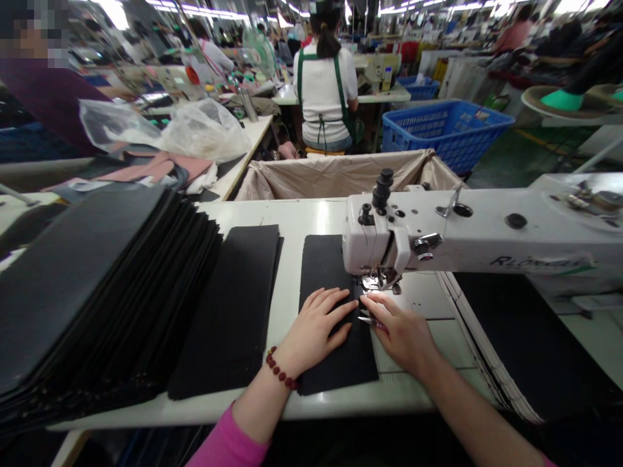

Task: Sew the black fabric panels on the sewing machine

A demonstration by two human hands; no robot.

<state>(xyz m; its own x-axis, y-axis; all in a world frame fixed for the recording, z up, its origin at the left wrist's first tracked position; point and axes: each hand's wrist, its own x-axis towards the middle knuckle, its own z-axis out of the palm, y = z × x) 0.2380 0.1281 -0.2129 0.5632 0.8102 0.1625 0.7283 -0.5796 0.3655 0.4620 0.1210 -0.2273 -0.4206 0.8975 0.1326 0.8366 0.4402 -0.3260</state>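
Observation:
A black rectangular panel [335,363] lies on the sewing table, its right edge running under the needle area of a white sewing machine [467,227]. Spread flat on that panel is my left hand [324,324], fingers apart, with a beaded bracelet at the wrist. My right hand [402,331] curls around small thread snips [370,319] whose blades point left over the panel's right edge. Its index fingertip touches near the presser foot [374,283]. The handles of the snips are mostly hidden in the palm.
Left of my hands lie a few black panels [233,305] and a tall stack of black panels [121,279]. More panels with pale edges [525,337] sit at the right. Beyond the table are a cloth-lined bin [331,178], a blue basket [438,130] and a seated person [321,84].

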